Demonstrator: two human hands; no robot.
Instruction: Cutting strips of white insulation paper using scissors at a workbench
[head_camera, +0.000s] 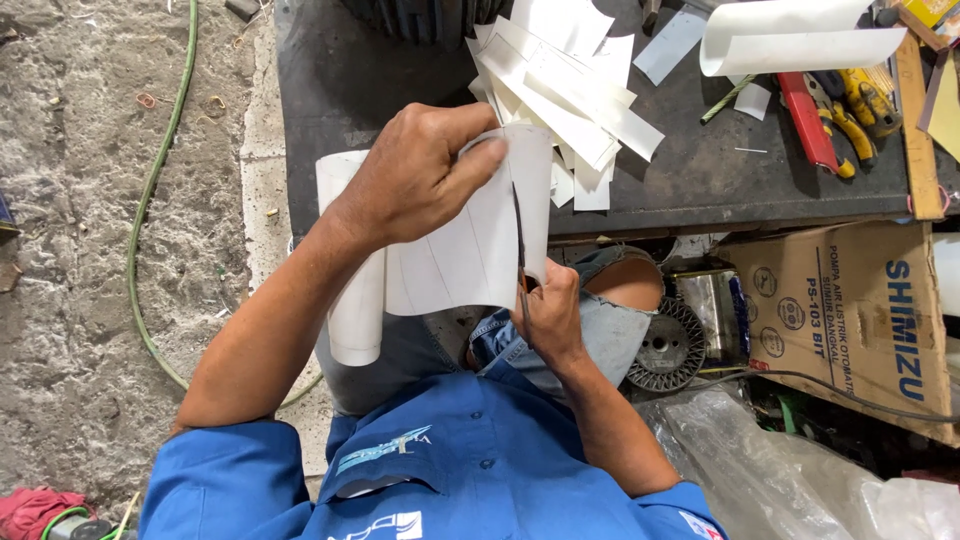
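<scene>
My left hand (420, 175) grips the top edge of a curled white sheet (460, 250) marked with faint pencil lines, holding it up in front of me. My right hand (548, 312) is closed on scissors (520, 240), whose dark blades run up through the sheet along one line. A narrow strip (535, 200) on the right of the blades is partly split from the rest. The sheet's loose end rolls down at the lower left (355, 320). Just beyond, a pile of cut white strips (565, 90) lies on the dark workbench (340, 70).
A rolled white sheet (800, 35), red-handled and yellow-handled tools (835, 115) and a wooden strip (915, 120) lie on the bench's right side. A cardboard box (850, 310), a metal wheel-like part (670, 345) and clear plastic (770, 470) sit below. A green hose (150, 190) crosses the concrete floor.
</scene>
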